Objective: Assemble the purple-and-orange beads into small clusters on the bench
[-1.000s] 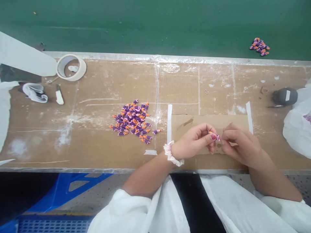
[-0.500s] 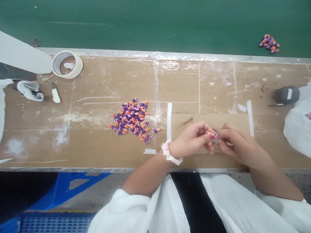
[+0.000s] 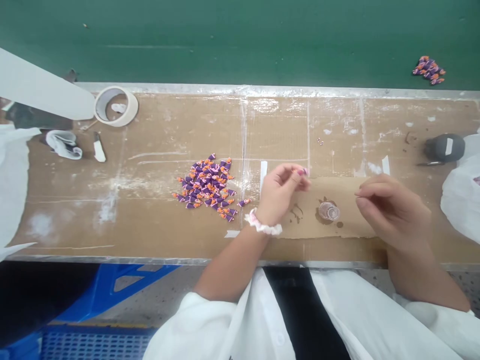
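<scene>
My left hand (image 3: pixel 280 192) is raised over the brown bench, its fingertips pinched on a small purple and pink piece (image 3: pixel 304 172). My right hand (image 3: pixel 390 210) hovers to the right with fingers curled together; I cannot see what, if anything, is in them. Between the hands a small clear cup (image 3: pixel 329 211) stands on a taped-down cardboard sheet (image 3: pixel 348 227) with dark stains. A pile of several purple and orange pieces (image 3: pixel 208 186) lies just left of my left hand.
A tape roll (image 3: pixel 116 106), a small knife (image 3: pixel 99 150) and a white rag (image 3: pixel 65 143) lie at the far left. A black object (image 3: pixel 444 148) and a white plastic bag (image 3: pixel 461 200) sit at the right. More purple pieces (image 3: pixel 429 70) lie on the green surface beyond.
The hands, joined over one small piece before, have separated. My left hand went up and left with the piece; my right hand drew right, uncovering the clear cup.
</scene>
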